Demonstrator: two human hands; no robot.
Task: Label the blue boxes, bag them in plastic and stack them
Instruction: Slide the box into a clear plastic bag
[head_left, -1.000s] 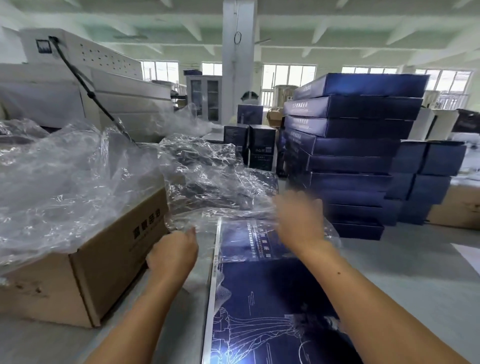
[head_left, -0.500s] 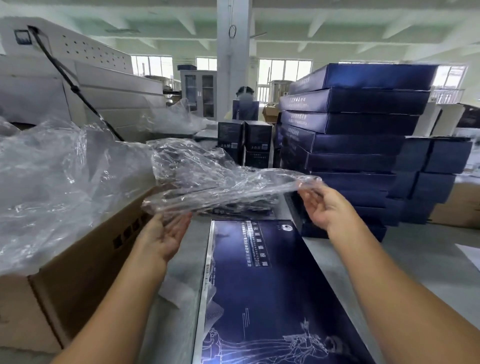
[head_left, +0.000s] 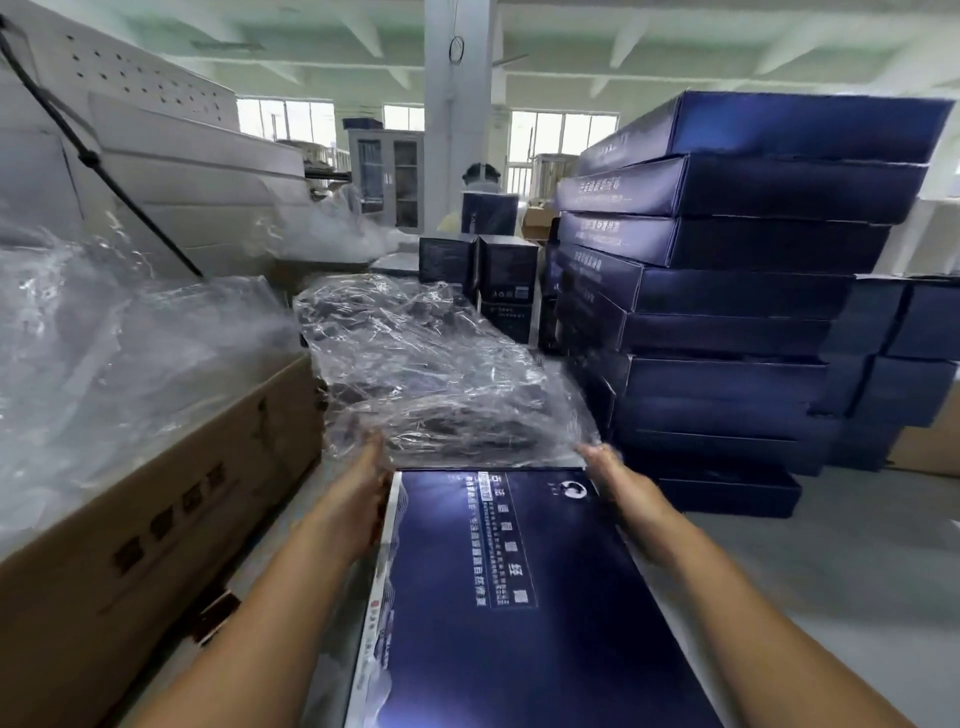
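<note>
Head camera looks down two bare arms at a long blue box (head_left: 509, 597) lying flat on a grey table (head_left: 831, 571). The box runs straight away from the person. Its long side points forward and its short far end is up by the hands.

The left hand (head_left: 370, 475) is at the far left corner and the right hand (head_left: 615, 475) is at the far right corner. Neither hand is nearer than the other. Each hand holds the near edge of a clear plastic bag (head_left: 441, 384). The fingers are blurry, so I cannot tell just how they pinch it.

The bag is crinkly and puffed up. It lies just past the far end of the box. I think the next job is to pull the bag's open end over that short end, then slide it back along the long side. The opening must be wider than the box end, or it may catch on a corner.

The box is dark blue, with a pale edge on the left and white drawings and small writing on top. None of it looks to be inside the bag yet. A tall stack of blue boxes (head_left: 727, 291) stands to the right.
</note>
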